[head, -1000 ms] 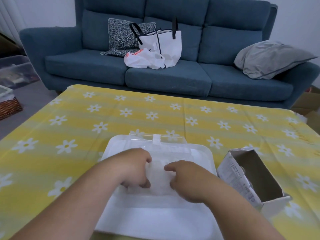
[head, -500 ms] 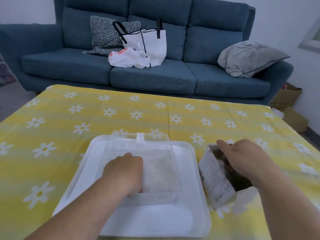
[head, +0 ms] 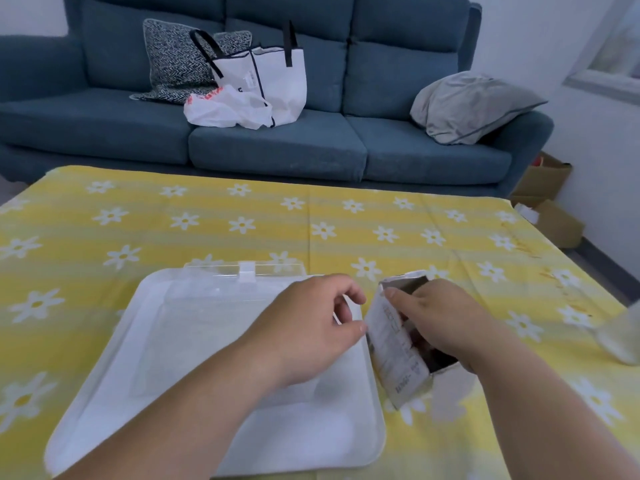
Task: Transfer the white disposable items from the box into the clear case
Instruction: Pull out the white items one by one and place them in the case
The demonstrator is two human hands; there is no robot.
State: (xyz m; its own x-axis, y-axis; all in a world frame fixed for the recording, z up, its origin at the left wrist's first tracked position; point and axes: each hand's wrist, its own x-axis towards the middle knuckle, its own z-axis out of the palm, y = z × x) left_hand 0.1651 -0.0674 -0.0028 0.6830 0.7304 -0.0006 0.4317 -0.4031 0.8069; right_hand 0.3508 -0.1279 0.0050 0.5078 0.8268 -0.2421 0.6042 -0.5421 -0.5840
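A clear case [head: 214,306] lies open on a white tray [head: 311,445], its lid [head: 247,271] folded back at the far side. Its contents look pale and blurred. To the right of the tray, a small printed cardboard box [head: 394,355] stands tilted on the yellow flowered tablecloth [head: 311,220]. My right hand [head: 440,320] has its fingers inside the box's open top, with the thumb on the outer left wall near the rim. What is in the box is hidden. My left hand [head: 308,327] hovers over the tray's right side, loosely curled and holding nothing, its thumb close to the box.
A blue sofa [head: 277,147] stands behind the table with a white tote bag [head: 273,77], a plastic bag [head: 225,109] and a grey cushion [head: 467,105]. Cardboard boxes [head: 554,216] sit on the floor at right. A blurred pale object [head: 620,341] lies at the table's right edge.
My left hand left the clear case and moved right toward the box. My right hand went from the case to the box and pushed deeper into it.
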